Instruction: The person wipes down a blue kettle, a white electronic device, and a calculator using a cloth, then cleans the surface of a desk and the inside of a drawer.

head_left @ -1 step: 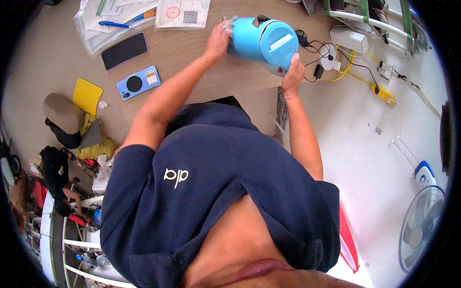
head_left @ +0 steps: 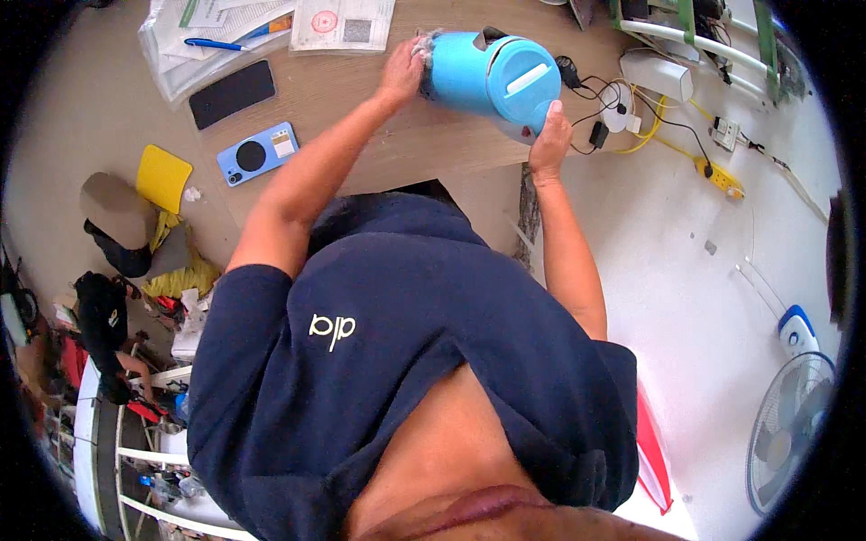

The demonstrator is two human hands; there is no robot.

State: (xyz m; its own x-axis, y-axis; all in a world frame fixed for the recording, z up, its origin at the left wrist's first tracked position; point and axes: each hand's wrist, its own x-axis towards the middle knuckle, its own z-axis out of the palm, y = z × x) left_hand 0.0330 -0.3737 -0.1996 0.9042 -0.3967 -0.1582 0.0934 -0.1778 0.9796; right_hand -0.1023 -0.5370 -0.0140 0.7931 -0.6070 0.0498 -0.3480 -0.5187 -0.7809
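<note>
A light blue kettle [head_left: 463, 77] with a round lid [head_left: 526, 81] lies tipped over above the table, its lid end turned to the right. My right hand [head_left: 551, 146] is closed round the handle at the lid end, thumb on top. At the kettle's base, my left hand [head_left: 404, 74] presses a grey, fuzzy wiping cloth [head_left: 424, 56] against it. The hand covers most of this cloth, and its exact kind is hard to make out. The kettle's dark spout [head_left: 490, 36] points toward the far side.
On the table [head_left: 361, 144] lie a black phone [head_left: 232, 95], a blue phone [head_left: 257, 154], papers [head_left: 341, 25] and a blue pen [head_left: 215, 44]. Black cords and a white adapter box [head_left: 657, 74] sit right of the kettle. A fan [head_left: 790, 433] stands lower right; another person [head_left: 105, 329] is far left.
My left hand has slid slightly left and down along the kettle's base with the grey cloth. The kettle and my right hand stay almost in place.
</note>
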